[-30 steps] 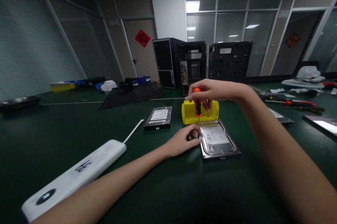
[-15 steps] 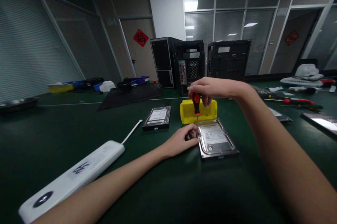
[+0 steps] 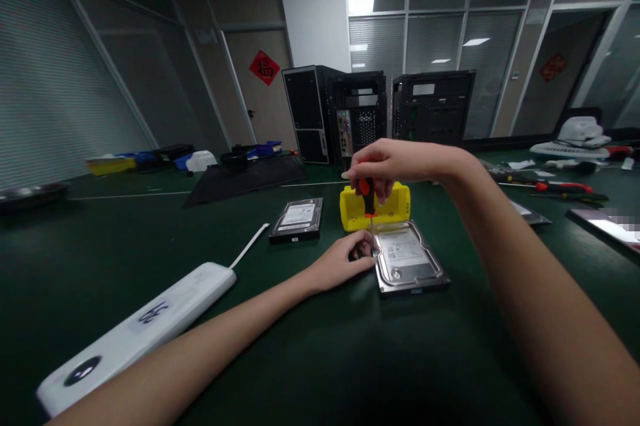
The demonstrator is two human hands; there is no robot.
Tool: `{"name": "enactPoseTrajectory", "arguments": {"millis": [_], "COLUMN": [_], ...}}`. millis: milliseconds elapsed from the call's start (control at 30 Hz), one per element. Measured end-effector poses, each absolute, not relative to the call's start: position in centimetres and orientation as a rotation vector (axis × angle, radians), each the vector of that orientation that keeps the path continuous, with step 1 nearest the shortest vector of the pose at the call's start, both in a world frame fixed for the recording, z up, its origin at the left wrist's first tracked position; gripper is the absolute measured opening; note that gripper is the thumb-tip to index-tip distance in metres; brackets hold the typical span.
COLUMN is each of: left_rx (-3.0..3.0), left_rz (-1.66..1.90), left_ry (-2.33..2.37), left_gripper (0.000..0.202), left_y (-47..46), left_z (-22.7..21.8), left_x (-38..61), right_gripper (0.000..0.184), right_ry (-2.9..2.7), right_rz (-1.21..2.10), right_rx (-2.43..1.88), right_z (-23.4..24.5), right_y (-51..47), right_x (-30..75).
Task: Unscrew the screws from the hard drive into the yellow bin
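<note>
In the head view, my right hand (image 3: 375, 169) is closed around the red and black handle of a screwdriver (image 3: 369, 203), wrist bent over it. The screwdriver stands nearly upright, its shaft pointing down at the left edge of a silver hard drive (image 3: 413, 254). That drive lies flat on the green table, label side up. My left hand (image 3: 345, 259) grips the drive's left edge with curled fingers, close to the screwdriver's tip. The exact point of contact is too small to make out. Just behind the drive is a yellow plastic case (image 3: 353, 211).
A second hard drive (image 3: 299, 218) lies to the left, and a white stick-shaped device (image 3: 145, 329) at the front left. Several black computer cases (image 3: 305, 106) stand at the back. Pliers with red handles (image 3: 565, 186) and a phone-like slab (image 3: 600, 223) lie on the right.
My right hand has turned slightly about the screwdriver handle, its fingers shifting to the left. The screwdriver remains at the drive's left edge, and my left hand keeps its place there.
</note>
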State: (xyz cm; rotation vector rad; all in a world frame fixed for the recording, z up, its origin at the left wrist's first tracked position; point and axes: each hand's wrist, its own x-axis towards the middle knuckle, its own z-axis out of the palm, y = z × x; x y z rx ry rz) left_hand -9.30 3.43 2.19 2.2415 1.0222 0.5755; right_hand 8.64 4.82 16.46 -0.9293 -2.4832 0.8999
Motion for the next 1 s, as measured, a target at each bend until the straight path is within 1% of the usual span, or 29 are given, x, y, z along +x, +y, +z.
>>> {"name": "enactPoseTrajectory", "arguments": {"millis": [100,233,333,433,500,600,700,800,900,1000], "left_rx": [2.232,2.217,2.216,2.219,2.219,2.219,2.223,2.225,2.221,2.212], "left_rz": [0.584,0.605,0.6,0.587,0.58,0.577,0.576,0.572,0.576,0.583], "left_ry": [0.993,0.97,0.977,1.002,1.011,1.009,1.015,1.023,1.012,0.994], "left_gripper": [0.02,0.019,0.02,0.021,0.022,0.022,0.021,0.021,0.021,0.021], "left_y": [3.55,3.71,3.68,3.63,3.65,3.72,3.78,3.78,3.76,3.75], "left_z": [2.17,2.07,2.1,2.18,2.21,2.18,2.12,2.12,2.16,2.16], "left_x": [-9.28,-9.3,-9.27,-9.26,-9.29,-9.35,-9.35,-9.32,-9.3,-9.29], "right_gripper": [0.027,0.032,0.04,0.046,0.04,0.027,0.022,0.024,0.029,0.041], "right_ry": [-2.481,-2.501,-2.508,-2.505,-2.506,-2.538,-2.551,-2.526,-2.532,-2.54], "right_rz": [0.806,0.509,0.359,0.384,0.41,0.446,0.514,0.554,0.498,0.393], "right_rx": [-0.927,-0.963,-0.998,-1.027,-1.045,-1.046,-1.071,-1.057,-1.027,-1.04], "right_z": [16.22,15.85,15.65,15.73,15.91,16.17,16.18,16.02,15.81,15.63], "right_y": [5.12,5.66,5.88,5.7,5.47,5.25,5.27,5.43,5.64,5.82], "right_x": [8.49,8.25,8.09,8.08,8.18,8.41,8.54,8.52,8.42,8.29]}}
